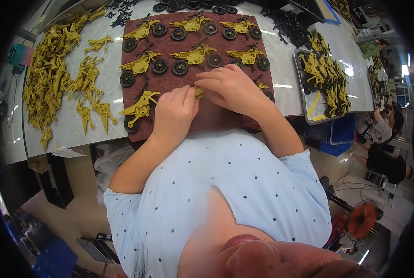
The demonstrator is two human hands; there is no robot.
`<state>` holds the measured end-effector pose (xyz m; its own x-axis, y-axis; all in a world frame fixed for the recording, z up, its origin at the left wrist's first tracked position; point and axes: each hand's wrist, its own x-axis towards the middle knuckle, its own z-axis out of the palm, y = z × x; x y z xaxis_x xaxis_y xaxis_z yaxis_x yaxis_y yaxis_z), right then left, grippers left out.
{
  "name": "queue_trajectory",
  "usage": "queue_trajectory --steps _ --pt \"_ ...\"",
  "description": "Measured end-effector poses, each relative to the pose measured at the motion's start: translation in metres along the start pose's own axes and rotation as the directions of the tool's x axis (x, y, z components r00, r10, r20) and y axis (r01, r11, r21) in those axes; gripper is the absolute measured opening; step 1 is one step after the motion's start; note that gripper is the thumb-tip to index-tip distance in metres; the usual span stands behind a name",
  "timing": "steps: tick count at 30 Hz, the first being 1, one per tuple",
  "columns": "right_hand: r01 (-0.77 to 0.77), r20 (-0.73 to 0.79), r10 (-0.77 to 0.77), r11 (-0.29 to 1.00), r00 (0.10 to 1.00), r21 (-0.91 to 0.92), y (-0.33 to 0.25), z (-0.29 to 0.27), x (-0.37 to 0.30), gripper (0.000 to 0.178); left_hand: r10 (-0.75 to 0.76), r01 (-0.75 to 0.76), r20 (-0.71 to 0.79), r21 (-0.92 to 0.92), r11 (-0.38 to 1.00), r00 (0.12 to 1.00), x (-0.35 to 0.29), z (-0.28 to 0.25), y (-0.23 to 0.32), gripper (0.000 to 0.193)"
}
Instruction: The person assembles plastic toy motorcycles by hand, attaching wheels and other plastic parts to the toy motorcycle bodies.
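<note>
Over the near part of a dark red mat [207, 121], my left hand [175, 109] and my right hand [232, 91] meet with fingers closed. A small part of a yellow plastic toy motorcycle body [198, 92] shows between their fingertips; the rest is hidden. Just left of my left hand lies another yellow motorcycle body [142, 107] with a black wheel [131, 124] by it. Beyond my hands, two rows of yellow bodies [194, 56] lie with black spoked wheels [180, 67] and thin black handlebar pieces beside them. My right forearm partly covers a set at the right.
A heap of yellow bodies [49, 78] covers the table's left side, with loose ones nearer the mat. Black wheels and small black parts [281, 24] lie along the far side. On the right stands a metal tray [311, 119] of toy motorcycles. Other people sit farther right.
</note>
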<state>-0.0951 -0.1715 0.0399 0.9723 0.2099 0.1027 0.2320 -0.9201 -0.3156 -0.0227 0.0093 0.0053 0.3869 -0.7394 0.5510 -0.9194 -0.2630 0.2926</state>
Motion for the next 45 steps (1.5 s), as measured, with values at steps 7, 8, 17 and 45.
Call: queue_trajectory --steps 7,8,17,45 --pt "0.036 -0.257 -0.056 0.996 0.965 -0.080 -0.001 0.014 0.005 0.028 -0.080 0.090 0.198 -0.040 0.995 0.977 0.007 -0.009 -0.005 0.031" --pt "0.034 -0.284 -0.059 0.995 0.957 -0.090 -0.001 0.015 0.007 0.025 -0.108 0.119 0.160 -0.059 0.991 0.981 0.007 -0.010 -0.004 0.030" --pt "-0.063 -0.163 0.073 0.996 0.984 0.062 -0.002 0.007 0.023 0.020 -0.237 0.250 0.087 -0.202 0.947 0.968 0.008 -0.006 -0.008 0.029" --pt "0.005 -0.171 0.021 0.988 0.985 0.152 0.006 0.011 0.037 0.024 -0.228 0.268 0.174 -0.257 0.929 0.958 0.015 -0.009 -0.025 0.023"
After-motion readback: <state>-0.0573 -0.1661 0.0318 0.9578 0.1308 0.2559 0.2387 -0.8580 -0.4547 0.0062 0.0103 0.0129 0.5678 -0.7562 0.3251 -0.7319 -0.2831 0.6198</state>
